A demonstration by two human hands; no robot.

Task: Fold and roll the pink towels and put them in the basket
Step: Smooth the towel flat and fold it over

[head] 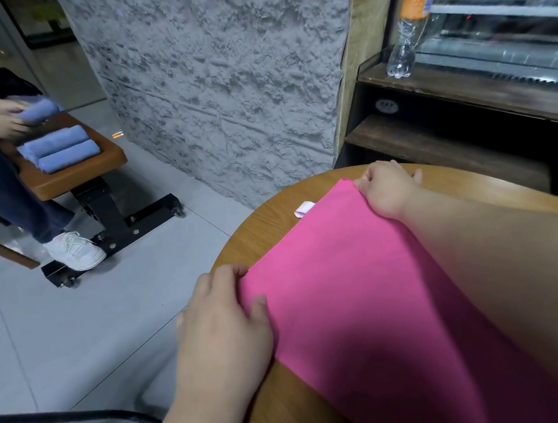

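Left hand point(223, 320), lower centre of frame: grasping the near-left corner of the towel point(348, 290), thumb on top of the cloth, fingers curled at its edge. Right hand point(385, 189), right of centre: fingers curled over the far corner of the same towel, gripping it; forearm runs along the towel's right edge.

Towel: pink, single, spread flat on the round wooden table point(272, 225), occupying the lower right of frame. A white label point(303, 207) projects from its far-left edge onto the tabletop.

Upper left of frame: a second person seated at a padded bench point(77, 177), both hands on a blue towel; two rolled blue towels point(57, 148) lie side by side, touching, on the bench pad. Upper right: a plastic bottle point(412, 18) with an orange label stands upright on a dark shelf point(464, 88). Lower left: a black cable point(68, 416) crosses the tiled floor.
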